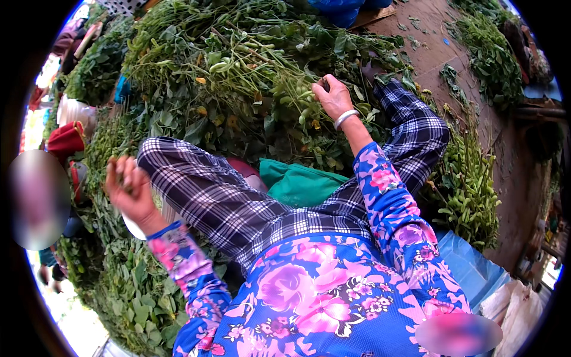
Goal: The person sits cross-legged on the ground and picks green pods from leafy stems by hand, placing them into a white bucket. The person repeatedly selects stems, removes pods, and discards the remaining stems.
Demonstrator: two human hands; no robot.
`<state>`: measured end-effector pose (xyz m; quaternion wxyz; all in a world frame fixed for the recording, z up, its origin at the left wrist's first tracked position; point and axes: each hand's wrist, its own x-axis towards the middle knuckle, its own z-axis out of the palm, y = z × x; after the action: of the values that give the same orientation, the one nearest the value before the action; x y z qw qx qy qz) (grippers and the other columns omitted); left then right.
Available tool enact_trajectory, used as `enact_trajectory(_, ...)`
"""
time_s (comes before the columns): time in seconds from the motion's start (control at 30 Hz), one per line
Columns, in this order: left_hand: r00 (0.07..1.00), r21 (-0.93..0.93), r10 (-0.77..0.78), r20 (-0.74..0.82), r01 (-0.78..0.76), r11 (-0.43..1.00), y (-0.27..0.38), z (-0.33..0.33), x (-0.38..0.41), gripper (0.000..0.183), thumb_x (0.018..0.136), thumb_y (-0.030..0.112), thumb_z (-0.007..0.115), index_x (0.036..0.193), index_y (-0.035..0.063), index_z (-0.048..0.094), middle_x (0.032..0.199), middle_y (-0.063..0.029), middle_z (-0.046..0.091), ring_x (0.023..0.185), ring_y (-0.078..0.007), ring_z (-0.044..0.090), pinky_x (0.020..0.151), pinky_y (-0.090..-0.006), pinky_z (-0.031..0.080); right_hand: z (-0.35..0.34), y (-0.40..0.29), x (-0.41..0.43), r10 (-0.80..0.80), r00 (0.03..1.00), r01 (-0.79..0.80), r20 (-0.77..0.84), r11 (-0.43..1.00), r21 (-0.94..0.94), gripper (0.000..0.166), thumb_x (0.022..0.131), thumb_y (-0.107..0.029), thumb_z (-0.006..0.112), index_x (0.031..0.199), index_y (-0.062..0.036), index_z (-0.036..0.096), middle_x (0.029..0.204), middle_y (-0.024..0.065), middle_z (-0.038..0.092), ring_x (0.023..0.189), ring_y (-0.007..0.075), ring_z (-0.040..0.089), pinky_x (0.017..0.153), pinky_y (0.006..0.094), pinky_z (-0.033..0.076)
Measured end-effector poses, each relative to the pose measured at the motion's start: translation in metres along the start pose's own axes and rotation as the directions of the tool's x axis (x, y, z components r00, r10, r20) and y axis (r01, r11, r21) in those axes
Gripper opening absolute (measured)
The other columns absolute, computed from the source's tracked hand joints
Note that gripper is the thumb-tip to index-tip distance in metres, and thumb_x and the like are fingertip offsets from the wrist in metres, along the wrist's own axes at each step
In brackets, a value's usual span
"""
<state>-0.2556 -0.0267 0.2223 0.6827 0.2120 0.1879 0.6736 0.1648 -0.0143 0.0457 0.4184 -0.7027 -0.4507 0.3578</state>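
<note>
My right hand [333,99], with a silver-coloured bangle on its wrist, is curled at the end of a soybean stalk [263,58] and appears to grip it. Green pods [302,105] hang close to its thumb. My left hand [130,192] is raised to the left of my bent knee, its fingers half curled and blurred; whether anything lies in the palm is unclear. Below that wrist, a white container [134,225] shows in part, mostly hidden by my arm and leg. A large heap of leafy soybean plants [178,98] spreads before me.
Green cloth [299,180] lies between my legs. More podded stalks [468,192] and a blue plastic sheet [468,263] are at my right. A blue bag [341,11] stands beyond the heap, beside brown ground [428,58]. A red cloth item [67,140] is at far left.
</note>
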Motion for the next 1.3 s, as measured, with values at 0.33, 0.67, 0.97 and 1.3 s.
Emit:
enact_trajectory(0.33,0.850,0.802,0.407,-0.335,0.484,-0.351,0.102,-0.225,-0.058,0.052,0.086,0.042,0.054,0.116,0.0003,0.058,0.116,-0.0147,0.059,0.110,-0.0271,0.052,0.096,-0.0354,0.036,-0.003,-0.024,-0.039,-0.099,0.995,0.099,0.016,0.995,0.007,0.026,0.075,-0.022,0.063,0.091,-0.0014,0.063,0.084,0.0145,0.065,0.076,0.0252,0.063,0.071,0.0328,0.048)
enact_trajectory(0.67,0.977,0.461,0.207,-0.045,-0.164,0.872,-0.011,0.026,0.034,0.030,0.094,0.028,0.046,0.073,0.0073,0.054,0.066,-0.0006,0.049,0.048,-0.0069,0.033,0.040,-0.0212,0.025,0.008,-0.015,-0.068,-0.108,0.994,0.108,-0.025,0.994,-0.011,0.017,0.077,-0.017,0.064,0.082,-0.0002,0.060,0.069,0.0070,0.062,0.061,0.0131,0.057,0.060,0.0271,0.046)
enact_trajectory(0.97,0.665,0.554,-0.707,-0.240,0.692,0.463,-0.277,0.009,-0.001,0.025,0.091,0.030,0.053,0.091,0.0058,0.061,0.065,0.0031,0.053,0.048,-0.0040,0.043,0.040,-0.0173,0.029,0.002,-0.029,-0.083,-0.070,0.996,0.076,-0.058,0.992,0.098,0.015,0.079,-0.014,0.062,0.081,0.0003,0.058,0.068,0.0042,0.060,0.060,0.0090,0.054,0.057,0.0250,0.045)
enact_trajectory(1.3,0.611,0.236,-0.778,-0.144,0.785,0.573,-0.293,-0.015,0.006,0.013,0.090,0.018,0.056,0.084,0.0071,0.058,0.060,0.0048,0.047,0.047,-0.0031,0.038,0.042,-0.0175,0.032,0.014,-0.022,-0.099,0.142,0.963,-0.195,0.228,0.954,0.230,0.021,0.089,-0.021,0.052,0.087,-0.0001,0.055,0.065,0.0053,0.058,0.063,0.0119,0.055,0.058,0.0270,0.044)
